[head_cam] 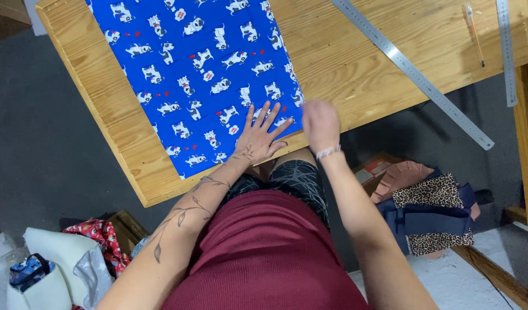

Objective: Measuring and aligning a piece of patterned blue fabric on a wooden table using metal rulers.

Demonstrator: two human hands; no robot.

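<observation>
A blue fabric [195,74] printed with white dogs and small red hearts lies flat on a wooden table [344,63]. My left hand [261,136] rests palm down with fingers spread on the fabric's near corner. My right hand [320,123] hovers blurred just right of that corner, at the fabric's edge over the table's front, holding nothing that I can see.
A long steel ruler [413,72] lies diagonally on the table's right side, with a pencil [475,34] and a second ruler [507,51] beyond it. Folded leopard-print and dark fabrics [433,215] sit on the floor at right; bags and cloth [63,258] at lower left.
</observation>
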